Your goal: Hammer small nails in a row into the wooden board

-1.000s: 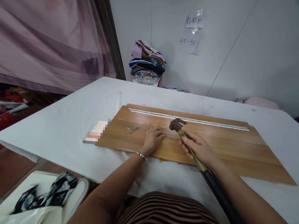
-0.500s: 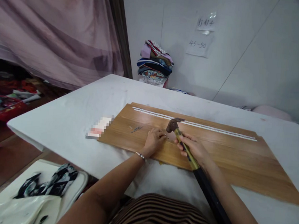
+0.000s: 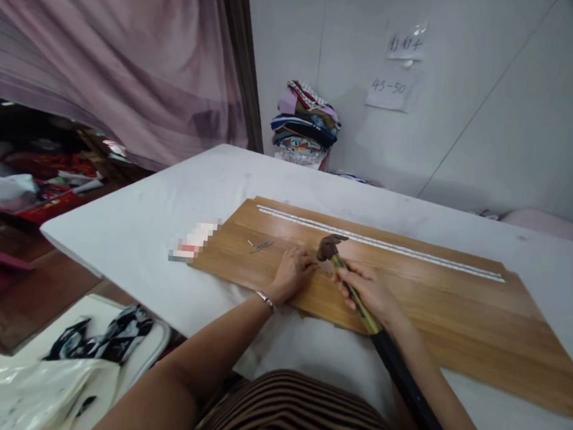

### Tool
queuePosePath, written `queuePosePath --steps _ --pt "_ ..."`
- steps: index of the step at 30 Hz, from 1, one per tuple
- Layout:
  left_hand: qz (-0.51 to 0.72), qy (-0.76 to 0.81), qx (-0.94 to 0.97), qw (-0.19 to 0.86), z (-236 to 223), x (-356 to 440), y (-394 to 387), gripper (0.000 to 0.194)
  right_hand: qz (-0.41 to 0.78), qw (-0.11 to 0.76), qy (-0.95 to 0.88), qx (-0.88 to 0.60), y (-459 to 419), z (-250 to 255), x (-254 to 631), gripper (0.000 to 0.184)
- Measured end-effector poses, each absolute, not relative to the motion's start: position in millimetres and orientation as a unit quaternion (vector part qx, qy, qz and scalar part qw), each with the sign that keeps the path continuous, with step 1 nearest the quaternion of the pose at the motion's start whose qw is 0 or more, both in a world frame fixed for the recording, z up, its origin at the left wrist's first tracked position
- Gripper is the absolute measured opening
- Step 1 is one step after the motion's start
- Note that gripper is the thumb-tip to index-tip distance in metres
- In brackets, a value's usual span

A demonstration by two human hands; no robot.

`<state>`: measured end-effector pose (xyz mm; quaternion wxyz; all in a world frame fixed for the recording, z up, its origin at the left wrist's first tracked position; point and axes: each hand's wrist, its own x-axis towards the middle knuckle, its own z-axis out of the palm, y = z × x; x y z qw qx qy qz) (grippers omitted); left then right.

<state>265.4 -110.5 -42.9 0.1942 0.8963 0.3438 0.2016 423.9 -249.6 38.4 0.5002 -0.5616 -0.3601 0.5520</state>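
My right hand point(image 3: 363, 285) is wrapped round the upper handle of a claw hammer point(image 3: 370, 321), which has a rusty head, a yellow-green neck and a long black grip. The hammer's head hovers just above and beside the fingertips of my left hand point(image 3: 294, 269). Those fingers are pinched on a small nail point(image 3: 315, 265), mostly hidden, over a wooden board point(image 3: 423, 307). Right of the pinch, a short row of dark nail heads or holes point(image 3: 326, 270) marks the board. Several loose nails point(image 3: 261, 247) lie on it to the left.
Two white measuring strips point(image 3: 389, 247) run along the board's far side. The board rests on a white-covered table point(image 3: 130, 218), with a blurred-out item point(image 3: 194, 240) at its left end. Folded clothes point(image 3: 307, 126) are stacked behind; a white chair point(image 3: 155, 337) stands at lower left.
My view has turned a little left, so the board sits more slanted. The hammer's head has come slightly lower and nearer my left fingertips. Both hands keep their grips.
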Motion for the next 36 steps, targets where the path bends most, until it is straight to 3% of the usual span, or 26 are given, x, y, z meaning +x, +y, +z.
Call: queuePosePath --steps 36 --pt "0.236 0.369 0.862 0.255 -44.3 266.9 -109.8 0.012 0.533 0.489 -0.382 -0.575 -244.8 18.9 413.5 0.035"
